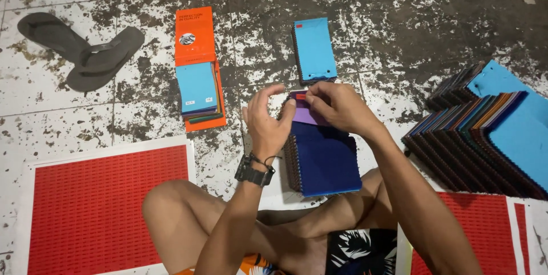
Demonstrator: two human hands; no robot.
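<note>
- Two hands: left hand (267, 122), right hand (337, 106).
- Two dark flip-flops (80, 49), lying crossed.
- One orange swatch booklet (198, 67), opened flat.
- One small blue-topped swatch stack (314, 49).
- One swatch stack with a dark blue top (325, 161) under the hands.
- One purple swatch (305, 115).
- Two red sheets (97, 206), bordered white.
- One fanned pile of swatch stacks (485, 138); stacks too overlapped to count.
- One wristwatch (253, 173).

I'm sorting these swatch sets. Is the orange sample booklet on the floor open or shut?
Open. The orange sample booklet lies unfolded flat, its cover flap spread upward and the light blue swatch stack exposed on its lower half.
</note>
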